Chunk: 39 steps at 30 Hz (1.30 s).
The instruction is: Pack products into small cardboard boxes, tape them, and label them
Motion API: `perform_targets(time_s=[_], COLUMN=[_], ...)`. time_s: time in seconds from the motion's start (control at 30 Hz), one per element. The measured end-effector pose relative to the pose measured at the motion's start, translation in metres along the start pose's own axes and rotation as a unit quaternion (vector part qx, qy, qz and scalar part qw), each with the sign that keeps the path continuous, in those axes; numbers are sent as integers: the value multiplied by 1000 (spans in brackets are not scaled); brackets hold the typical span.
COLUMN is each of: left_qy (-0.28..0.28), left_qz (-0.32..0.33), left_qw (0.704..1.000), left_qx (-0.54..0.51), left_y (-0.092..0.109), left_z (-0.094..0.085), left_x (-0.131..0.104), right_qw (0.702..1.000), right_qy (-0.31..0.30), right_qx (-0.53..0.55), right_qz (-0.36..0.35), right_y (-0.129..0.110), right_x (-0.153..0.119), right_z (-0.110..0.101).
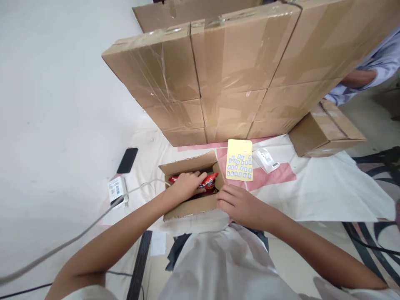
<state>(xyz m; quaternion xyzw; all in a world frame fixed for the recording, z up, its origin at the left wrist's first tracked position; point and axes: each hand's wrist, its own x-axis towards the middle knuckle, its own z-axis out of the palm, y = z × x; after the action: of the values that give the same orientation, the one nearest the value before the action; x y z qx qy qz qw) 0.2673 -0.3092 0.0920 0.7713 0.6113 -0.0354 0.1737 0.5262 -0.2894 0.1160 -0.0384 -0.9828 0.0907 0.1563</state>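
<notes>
Head view: left hand (186,186) partly hides packet (210,181), right hand (236,203) touches box (193,206); grips unclear.

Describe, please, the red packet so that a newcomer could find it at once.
On the white cloth, in front of the wall of taped cartons, stands a small open box. The red packet lies inside, partly under the left hand. Its glossy, printed red surface sets it apart from the plain brown box.
</notes>
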Motion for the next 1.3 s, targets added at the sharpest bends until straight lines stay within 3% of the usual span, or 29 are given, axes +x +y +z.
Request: perform_targets(time_s=[0.07,0.13,0.2,0.27,0.37,0.43,0.57,0.67,0.8,0.93,1.17,1.3], left_qy=[-22,-42,-52,-28,44,49,10,38,78,140,274,277], left_qz=[9,23,45,60,63,75,135,161,206,225,153,146], left_qw=[1000,998,996,997,996,992,985,976,961,958,948,942], left_qx=[-13,-30,-55,-49,42,93,107,140,164,107,-49,-120], left_y=[2,3,3,-1,-15,-28,-49,-55,-60,-74,-100,-97], left_z=[8,5,-10,-31,-58,-62,-39,-20,-21,-26,7,19], left_x=[5,6,1,-10,-36,-53,-71,-72,-74,-86,-122,-133], right_qw=[1000,998,988,975,974,981,983,978,980,985,990,980], right_qy=[3,23,48,46,-22,-84,-166,-185,-176,-133,-65,-40], right_qx=[11,60,146,214,204,140,-14,-68,-85,-93,8,114], right_qz=[-4,-4,10,43,98,102,77,72,43,54,125,160], right_y=[1,9,25,47,76,86,79,67,62,64,65,65], right_x=[3,5,7,12,25,36,55,60,52,38,15,2], right_z=[-2,-5,-9,-14,-18,-15,-5,-3,-9,-16,-15,-9])
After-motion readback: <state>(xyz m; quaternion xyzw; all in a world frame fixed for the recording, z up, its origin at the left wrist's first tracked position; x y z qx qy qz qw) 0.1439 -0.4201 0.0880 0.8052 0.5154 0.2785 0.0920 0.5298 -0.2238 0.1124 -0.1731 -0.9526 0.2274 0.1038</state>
